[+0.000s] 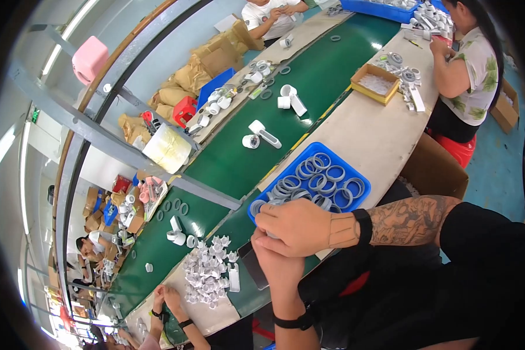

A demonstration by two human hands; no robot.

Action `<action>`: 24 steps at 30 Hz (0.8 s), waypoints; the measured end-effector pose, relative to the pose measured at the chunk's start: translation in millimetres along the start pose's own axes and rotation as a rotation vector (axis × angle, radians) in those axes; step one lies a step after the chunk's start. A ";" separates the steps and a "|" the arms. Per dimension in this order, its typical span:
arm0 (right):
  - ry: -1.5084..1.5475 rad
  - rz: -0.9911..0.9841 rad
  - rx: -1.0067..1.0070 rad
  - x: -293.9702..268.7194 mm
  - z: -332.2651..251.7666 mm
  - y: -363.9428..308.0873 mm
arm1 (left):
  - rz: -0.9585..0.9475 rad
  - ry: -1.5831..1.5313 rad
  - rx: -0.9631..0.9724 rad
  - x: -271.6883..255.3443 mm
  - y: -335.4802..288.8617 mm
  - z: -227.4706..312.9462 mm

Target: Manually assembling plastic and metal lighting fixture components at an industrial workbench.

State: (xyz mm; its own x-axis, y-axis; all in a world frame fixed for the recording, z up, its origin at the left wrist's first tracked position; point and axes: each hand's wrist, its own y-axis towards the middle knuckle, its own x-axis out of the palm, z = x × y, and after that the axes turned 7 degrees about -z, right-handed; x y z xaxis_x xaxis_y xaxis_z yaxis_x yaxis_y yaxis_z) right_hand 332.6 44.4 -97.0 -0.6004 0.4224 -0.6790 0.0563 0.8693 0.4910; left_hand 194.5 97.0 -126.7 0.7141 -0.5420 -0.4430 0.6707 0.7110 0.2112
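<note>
My right hand [303,226] reaches in from the right and lies over my left hand [274,259], which comes up from the lower edge. The fingers of both are closed together. Whatever they hold is mostly hidden; only a small greyish bit shows between them. Just beyond my hands, a blue tray [363,175] holds several grey rings [318,182], some overlapping. One grey ring [256,207] sits at the tray's near left corner, close to my fingers. A dark flat object [252,267] lies by my left wrist.
A green conveyor belt [216,175] runs past, carrying white fittings [266,136] and loose rings. White plastic parts [207,271] are heaped at left, near another person's hands [168,297]. A yellow-edged box [374,84] stands at far right, near a seated co-worker [464,76].
</note>
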 end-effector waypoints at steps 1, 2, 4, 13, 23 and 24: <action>-0.064 0.022 0.039 -2.9 -4.4 1.9 | -0.024 -0.052 0.010 -1.6 3.0 -7.6; -0.128 0.045 0.077 -5.0 -8.4 4.0 | -0.080 0.225 0.191 -7.1 5.8 -24.3; -0.200 0.029 0.124 -10.3 -7.5 5.9 | -0.023 0.378 0.216 0.7 10.7 -20.6; -0.248 0.114 0.082 7.0 11.8 15.7 | 0.174 0.353 0.179 20.6 21.7 -18.6; -0.192 -0.110 -0.049 -1.8 11.7 -17.1 | 0.003 0.243 0.154 21.4 -11.3 -18.2; -0.193 -0.109 -0.040 -1.8 10.6 -19.6 | 0.010 0.236 0.112 22.8 -18.0 -18.2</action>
State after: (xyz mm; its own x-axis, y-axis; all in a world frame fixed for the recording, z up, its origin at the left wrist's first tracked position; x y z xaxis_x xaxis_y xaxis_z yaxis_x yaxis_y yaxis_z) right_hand 341.0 29.3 -111.2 -0.4374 0.3713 -0.8190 -0.0346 0.9032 0.4279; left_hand 195.0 80.0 -156.5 0.6632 -0.4061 -0.6286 0.6911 0.6548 0.3061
